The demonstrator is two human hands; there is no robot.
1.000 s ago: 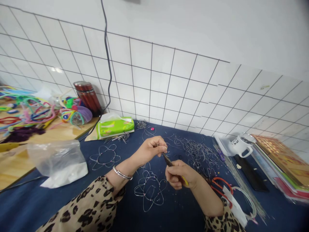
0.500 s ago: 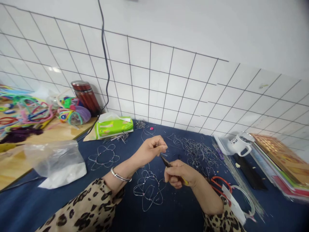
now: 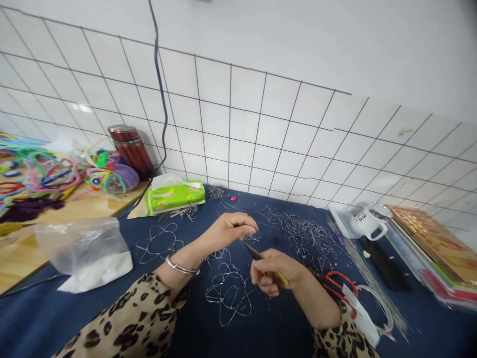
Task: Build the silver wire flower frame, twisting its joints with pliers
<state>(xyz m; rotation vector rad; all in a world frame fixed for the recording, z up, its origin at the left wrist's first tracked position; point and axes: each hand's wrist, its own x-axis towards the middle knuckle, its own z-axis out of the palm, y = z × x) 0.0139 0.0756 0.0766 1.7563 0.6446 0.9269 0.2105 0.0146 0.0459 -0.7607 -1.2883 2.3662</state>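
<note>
My left hand (image 3: 236, 227), a silver bangle on its wrist, is closed in a pinch on a thin wire that barely shows at the fingertips. Wire loops (image 3: 219, 255) peek out just below that hand. Wrapped in my right hand (image 3: 274, 272) is a pair of pliers (image 3: 253, 251) with dark jaws and yellow handles. Its tip points up at the left fingertips; whether it grips the wire I cannot tell. Below the hands a flower-shaped wire piece (image 3: 222, 299) lies on the dark blue cloth, and a similar wire flower (image 3: 161, 239) lies to the left.
Tangled wire scraps (image 3: 307, 233) lie behind my right hand. Red-handled scissors (image 3: 341, 283) and straight wires (image 3: 376, 283) are to the right, near a white mug (image 3: 370, 224). A green tissue pack (image 3: 175, 195), plastic bag (image 3: 89, 248) and red flask (image 3: 132, 149) stand left.
The pliers' tip and my right hand have shifted slightly left and down. My left hand has tilted a little, and wire loops now show beneath it.
</note>
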